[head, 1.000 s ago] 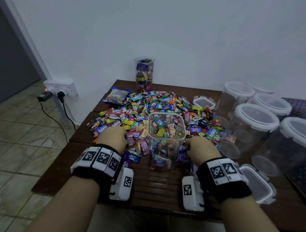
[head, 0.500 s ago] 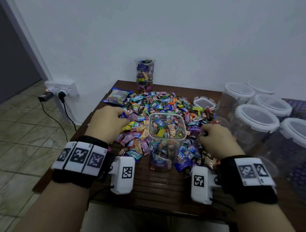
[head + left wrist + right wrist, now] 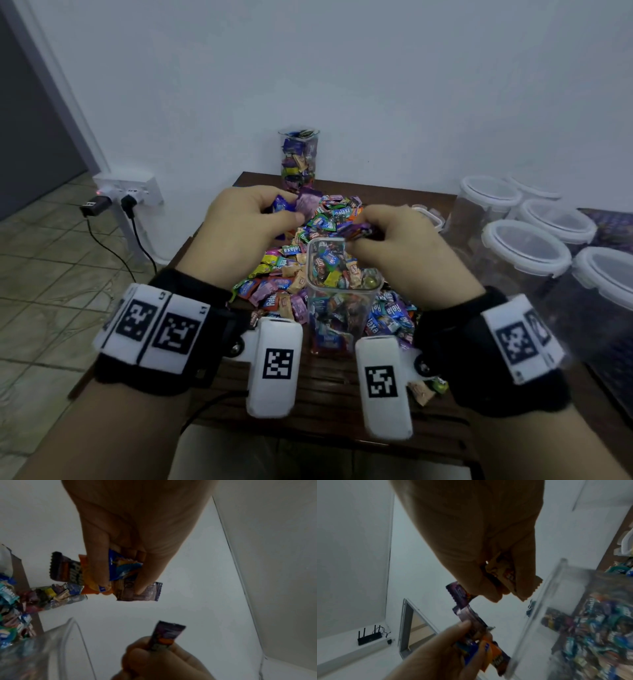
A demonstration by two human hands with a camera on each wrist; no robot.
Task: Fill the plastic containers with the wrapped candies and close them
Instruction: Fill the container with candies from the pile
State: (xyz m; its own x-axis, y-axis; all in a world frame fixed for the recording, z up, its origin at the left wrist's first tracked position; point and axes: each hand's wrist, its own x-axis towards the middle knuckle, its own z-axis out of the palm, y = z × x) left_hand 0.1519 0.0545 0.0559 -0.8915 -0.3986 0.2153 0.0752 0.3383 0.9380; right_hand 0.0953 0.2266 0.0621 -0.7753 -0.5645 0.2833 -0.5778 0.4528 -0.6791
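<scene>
Both hands are up above the table here, each with a fistful of sweets. The left hand (image 3: 245,222) has its fingers curled round a small bunch of wrapped candies (image 3: 120,574); in the left wrist view you can make out a blue wrapper, an orange one, a dark brown one and a pale purple one sticking out past the fingertips. The right hand (image 3: 407,253) is clenched on its own few candies (image 3: 356,230), a purple wrapper poking out on the thumb side, plus what looks like a tan one tucked in the palm, though that view is pretty blurry.

Right below and between the two hands stands the tall clear square plastic container (image 3: 342,298), open on top and already packed nearly to the rim. The right hand hovers just over its far right corner, the left hand is off to its left and a bit further back. The loose pile of colourful wrapped candies (image 3: 291,274) spreads over the dark wooden table (image 3: 325,377) under both hands.

Beyond the left hand, against the wall, there's another narrow clear container full of candies (image 3: 298,159). Out past the right hand sits a cluster of round clear jars with white lids (image 3: 527,253)
</scene>
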